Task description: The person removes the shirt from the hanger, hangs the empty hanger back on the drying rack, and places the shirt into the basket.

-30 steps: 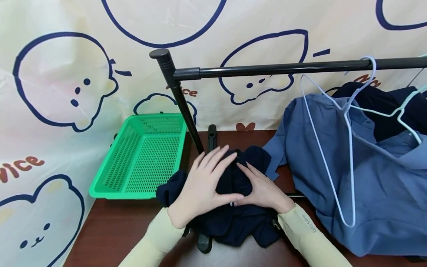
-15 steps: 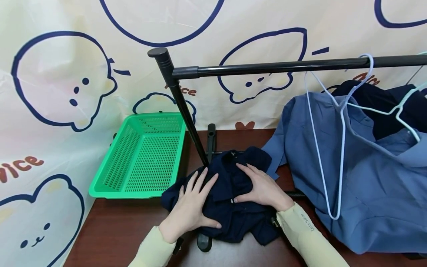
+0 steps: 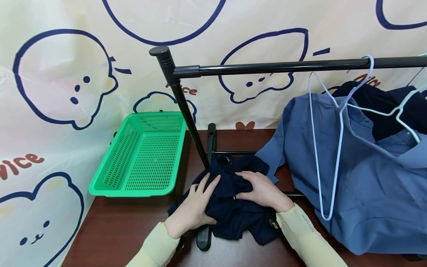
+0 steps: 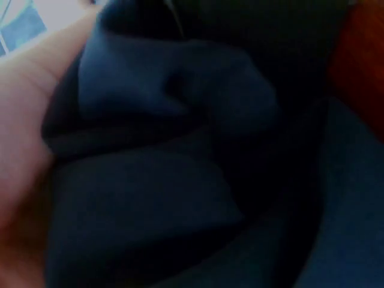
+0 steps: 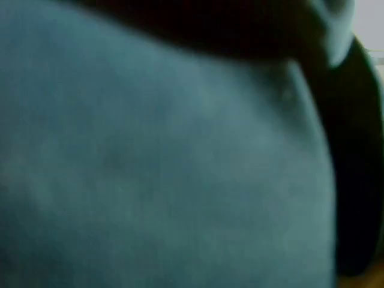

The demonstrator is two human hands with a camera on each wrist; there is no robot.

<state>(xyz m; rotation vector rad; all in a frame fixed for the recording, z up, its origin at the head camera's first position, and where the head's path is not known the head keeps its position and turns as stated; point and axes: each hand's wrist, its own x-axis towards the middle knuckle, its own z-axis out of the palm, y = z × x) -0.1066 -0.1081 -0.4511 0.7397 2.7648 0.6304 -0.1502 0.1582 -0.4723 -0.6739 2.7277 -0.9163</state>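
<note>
A dark navy button-up shirt (image 3: pixel 230 207) lies bunched on the table in the head view, with a small white button near its middle. My left hand (image 3: pixel 191 211) rests on its left side, fingers spread and thumb apart. On the right side, my right hand (image 3: pixel 263 191) presses the cloth, its thumb by the button. Dark folds of the shirt (image 4: pixel 144 198) fill the left wrist view, beside part of my left hand (image 4: pixel 24 120). Blurred blue-grey cloth (image 5: pixel 168 168) covers most of the right wrist view, where no fingers can be made out.
A green plastic basket (image 3: pixel 148 159) stands at the left. The black garment rack (image 3: pixel 267 67) rises behind the shirt, its foot (image 3: pixel 204 237) beneath it. A pale lilac hanger (image 3: pixel 338 159) hangs before a blue garment (image 3: pixel 373 196) at right. A mint hanger (image 3: pixel 398 109) is farther right.
My left hand has drawn down and away from the right hand, then slightly inward, bunching the shirt's left side. The right hand stays nearly in place. The lilac hanger has swung a little.
</note>
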